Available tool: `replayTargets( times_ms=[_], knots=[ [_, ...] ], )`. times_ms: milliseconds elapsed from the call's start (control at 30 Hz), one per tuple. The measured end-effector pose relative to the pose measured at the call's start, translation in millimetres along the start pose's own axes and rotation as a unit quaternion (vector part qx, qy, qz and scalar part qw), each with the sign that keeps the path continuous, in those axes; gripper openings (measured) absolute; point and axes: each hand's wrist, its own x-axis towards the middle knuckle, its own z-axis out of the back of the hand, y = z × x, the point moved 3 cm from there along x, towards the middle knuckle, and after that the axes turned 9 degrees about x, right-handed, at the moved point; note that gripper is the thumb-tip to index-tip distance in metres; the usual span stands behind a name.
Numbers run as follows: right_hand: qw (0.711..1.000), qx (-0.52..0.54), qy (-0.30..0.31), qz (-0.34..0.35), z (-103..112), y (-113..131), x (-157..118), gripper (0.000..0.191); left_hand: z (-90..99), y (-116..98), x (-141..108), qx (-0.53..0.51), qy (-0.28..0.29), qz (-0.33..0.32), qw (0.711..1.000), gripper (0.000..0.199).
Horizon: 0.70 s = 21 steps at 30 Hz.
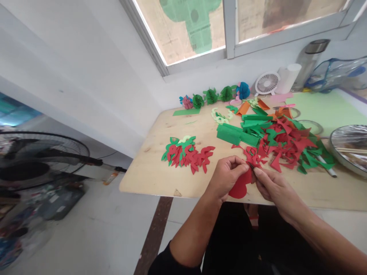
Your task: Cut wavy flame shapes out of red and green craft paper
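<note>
My left hand [228, 173] is closed, pinching a piece of red paper [239, 188] with rounded lobes that hangs below the fingers near the table's front edge. Right beside it, my right hand [273, 187] is closed at the paper's edge. A thin dark tip shows between the two hands; the rest of what the right hand grips is hidden by its fingers. Beyond the hands lies a heap of red paper scraps [292, 143]. To the left are cut-out red paper shapes [197, 158] over green paper shapes [172, 141].
Folded green paper strips [229, 133] lie mid-table. Along the wall stand green paper honeycomb figures [211, 96] and a small white fan [267, 83]. At right are a foil-lined bowl [349, 149], a light green sheet [332, 109] and a flask [311, 63]. A floor fan [43, 160] stands left.
</note>
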Motion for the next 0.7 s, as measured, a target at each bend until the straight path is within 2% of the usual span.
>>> replayTargets(
  times_ms=[267,367,500,700],
  knots=[
    [1.0,-0.006,0.011,-0.008,4,-3,7,0.043,5.3,-3,9,0.032,0.029,-0.007,0.999,0.009],
    [1.0,0.012,-0.007,-0.01,6,-5,9,0.043,6.4,1,11,0.006,-0.026,-0.006,1.0,0.011],
    [0.999,0.039,-0.031,0.013,4,-6,8,0.039,2.8,9,9,-0.1,-0.124,-0.004,0.987,0.016],
    [0.999,-0.029,-0.029,0.022,1,-11,6,0.028,-9.3,15,2,-0.225,-0.194,0.007,0.955,0.022]
  ],
)
